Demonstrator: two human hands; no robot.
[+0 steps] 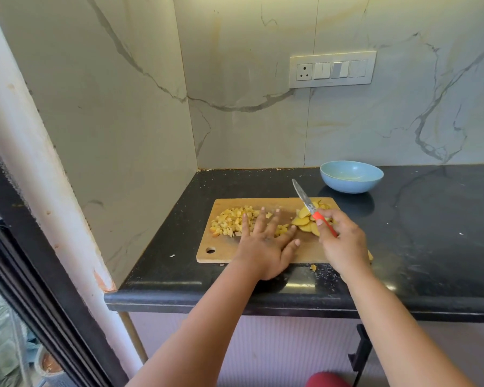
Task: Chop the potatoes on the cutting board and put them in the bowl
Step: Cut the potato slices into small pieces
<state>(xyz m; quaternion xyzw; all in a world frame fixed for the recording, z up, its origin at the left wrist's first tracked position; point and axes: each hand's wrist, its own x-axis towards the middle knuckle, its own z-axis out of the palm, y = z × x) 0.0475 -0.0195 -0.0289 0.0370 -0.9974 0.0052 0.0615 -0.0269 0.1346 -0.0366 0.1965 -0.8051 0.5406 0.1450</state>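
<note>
The right hand (340, 241) covers the back end of the knife (309, 206), so only part of its red handle shows. This hand also hides some of the potato slices (305, 219) and the near right corner of the board (224, 250). The left hand (266, 244) lies on top of some of the potato cubes (232, 220), so the cubes under it cannot be seen. A tiny bit of potato (313, 267) sits on the counter (430, 233) just off the board's near edge.

The left hand is flat, palm down, fingers spread wide over the cubes. The right hand grips the knife, its fingers curled round the handle, and the blade points up and away. The cubes are on the left of the board, the slices on the right. The blue bowl (351, 177) sits behind the board, near its far right corner.
</note>
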